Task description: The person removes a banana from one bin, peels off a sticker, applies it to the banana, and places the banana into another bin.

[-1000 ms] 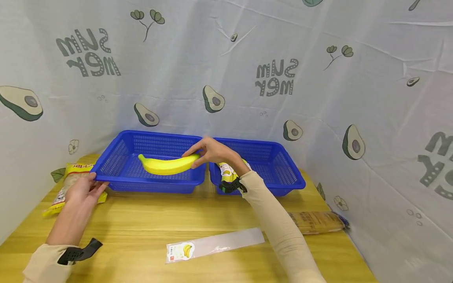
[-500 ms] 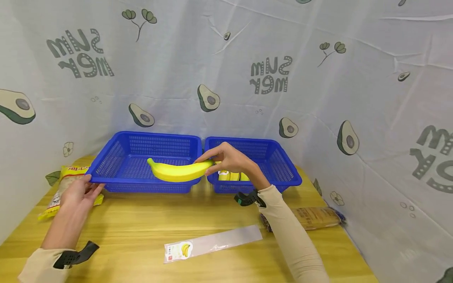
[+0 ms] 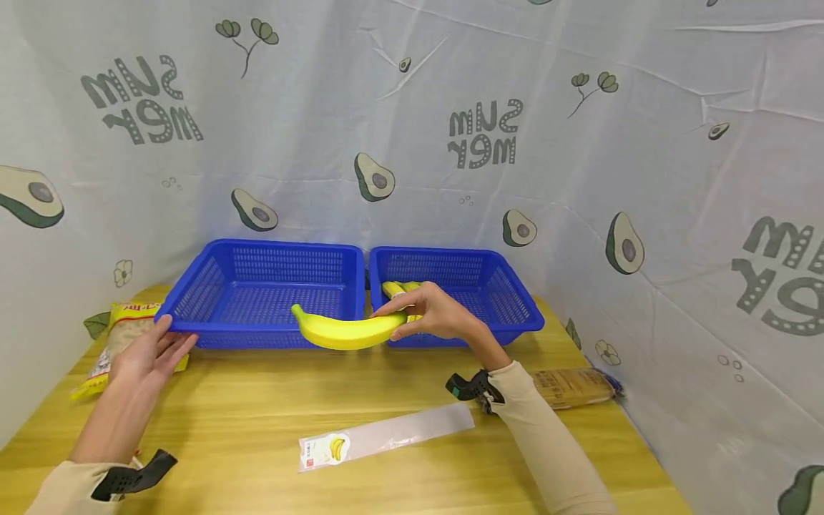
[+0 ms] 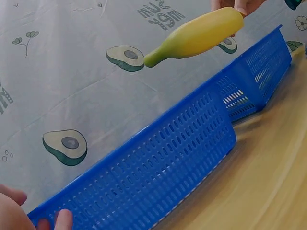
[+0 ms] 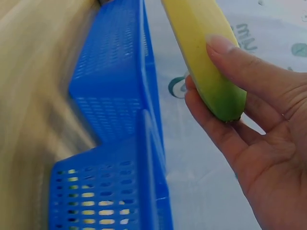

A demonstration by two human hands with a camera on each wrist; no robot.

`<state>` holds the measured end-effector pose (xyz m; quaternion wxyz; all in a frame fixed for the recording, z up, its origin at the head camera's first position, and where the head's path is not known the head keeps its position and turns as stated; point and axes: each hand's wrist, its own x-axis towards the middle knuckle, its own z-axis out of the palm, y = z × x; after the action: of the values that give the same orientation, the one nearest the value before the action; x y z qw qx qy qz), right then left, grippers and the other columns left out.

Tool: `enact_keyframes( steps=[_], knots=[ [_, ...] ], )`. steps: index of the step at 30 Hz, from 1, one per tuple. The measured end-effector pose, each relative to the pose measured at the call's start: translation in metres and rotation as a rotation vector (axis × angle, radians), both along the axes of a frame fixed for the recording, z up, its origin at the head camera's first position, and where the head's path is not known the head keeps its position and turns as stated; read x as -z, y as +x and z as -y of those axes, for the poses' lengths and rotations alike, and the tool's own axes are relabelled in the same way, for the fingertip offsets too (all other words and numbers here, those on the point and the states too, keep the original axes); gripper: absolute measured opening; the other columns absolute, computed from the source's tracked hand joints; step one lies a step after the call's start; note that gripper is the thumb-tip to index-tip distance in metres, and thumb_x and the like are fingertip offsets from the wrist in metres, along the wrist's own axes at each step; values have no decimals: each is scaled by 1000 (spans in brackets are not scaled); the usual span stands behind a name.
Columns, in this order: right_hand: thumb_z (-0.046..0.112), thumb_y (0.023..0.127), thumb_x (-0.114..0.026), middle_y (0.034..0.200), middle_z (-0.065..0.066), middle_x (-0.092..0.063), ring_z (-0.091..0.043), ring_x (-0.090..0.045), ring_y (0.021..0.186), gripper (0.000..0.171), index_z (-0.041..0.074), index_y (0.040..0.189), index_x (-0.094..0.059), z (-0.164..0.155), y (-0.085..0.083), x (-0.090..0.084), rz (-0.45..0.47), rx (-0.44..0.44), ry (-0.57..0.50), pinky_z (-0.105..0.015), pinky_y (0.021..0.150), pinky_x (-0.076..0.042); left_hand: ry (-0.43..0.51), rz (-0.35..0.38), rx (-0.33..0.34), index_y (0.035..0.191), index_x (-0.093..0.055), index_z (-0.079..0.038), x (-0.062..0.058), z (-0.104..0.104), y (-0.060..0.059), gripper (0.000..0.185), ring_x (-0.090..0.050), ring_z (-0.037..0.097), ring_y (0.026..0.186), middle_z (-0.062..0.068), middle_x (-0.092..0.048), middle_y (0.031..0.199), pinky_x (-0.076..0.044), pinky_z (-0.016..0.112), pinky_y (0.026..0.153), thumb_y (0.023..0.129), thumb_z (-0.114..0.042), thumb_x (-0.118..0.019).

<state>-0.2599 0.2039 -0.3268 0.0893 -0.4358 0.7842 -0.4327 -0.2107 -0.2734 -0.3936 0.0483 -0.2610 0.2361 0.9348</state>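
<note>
In the head view my right hand (image 3: 438,311) pinches one end of a yellow banana (image 3: 347,332), which is held up level in front of the left blue basket (image 3: 257,336). The right wrist view shows its greenish tip (image 5: 225,103) between thumb and fingers. My left hand (image 3: 144,354) holds the near left corner of that basket; its fingers (image 4: 63,219) lie on both sides of the rim in the left wrist view. Inside the left basket only the bare mesh floor shows. The right blue basket (image 3: 508,286) contains yellow bananas (image 3: 394,289), partly hidden behind my right hand.
A yellow-ended bag (image 3: 131,322) lies left of the baskets, partly behind my left hand. A long clear plastic sleeve with a banana label (image 3: 328,450) lies on the wooden table (image 3: 257,400). A brown package (image 3: 573,388) sits at the right, near the curtain wall (image 3: 418,107).
My right hand has carried the banana right and toward me, from over the left basket to in front of its near rim. The left hand stays at the basket corner.
</note>
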Motion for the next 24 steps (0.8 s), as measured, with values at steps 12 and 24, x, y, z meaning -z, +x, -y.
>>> enact_keyframes(
  steps=[12, 24],
  knots=[
    [-7, 87, -85, 125, -18, -77, -14, -73, 104, 42, -5, 128, -75, -19, 19, 16, 22, 26, -25, -39, 90, -65, -296, -255, 487, 113, -68, -8, 16, -43, 21, 9, -78, 26, 102, 13, -76, 107, -59, 39, 105, 111, -13, -60],
    [-12, 89, -80, 127, -26, -74, -21, -76, 111, 39, -11, 128, -73, -19, 30, 43, 120, -39, -68, -41, 90, -65, -648, -502, 755, 160, -31, 15, 9, -108, 32, 68, -72, 22, 123, 22, -63, 148, -52, 43, 113, 114, -26, -58]
  ],
)
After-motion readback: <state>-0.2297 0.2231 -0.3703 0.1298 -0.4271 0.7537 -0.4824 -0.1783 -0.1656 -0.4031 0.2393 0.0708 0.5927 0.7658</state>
